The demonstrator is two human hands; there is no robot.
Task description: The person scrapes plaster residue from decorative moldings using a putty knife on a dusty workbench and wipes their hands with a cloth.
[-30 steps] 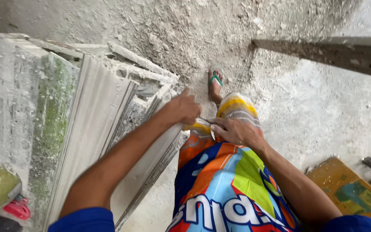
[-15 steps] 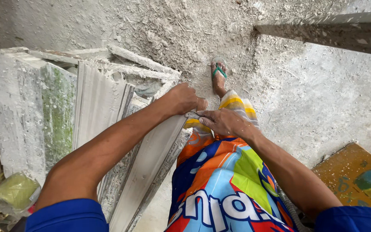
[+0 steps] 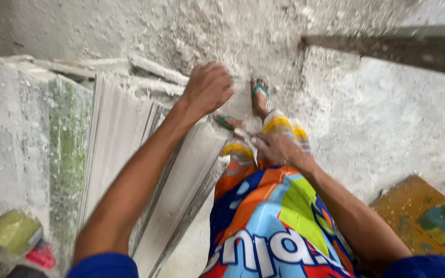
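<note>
My left hand (image 3: pixel 208 88) rests, fingers curled, on the top end of the white moulding (image 3: pixel 181 190) leaning by my legs, my right hand (image 3: pixel 276 149) pinching a small blade (image 3: pixel 246 143) — best steady it, scrape gently.

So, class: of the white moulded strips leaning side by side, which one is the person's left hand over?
The rightmost strip, next to the colourful shorts. The left hand is at its top end; the other strips stand further left, untouched.

Stacked moulding strips (image 3: pixel 181 175) leaning at nine o'clock of the legs; left hand (image 3: pixel 208 88) above their top ends, right hand (image 3: pixel 276 149) at three o'clock, board (image 3: pixel 428 216) further right.
</note>
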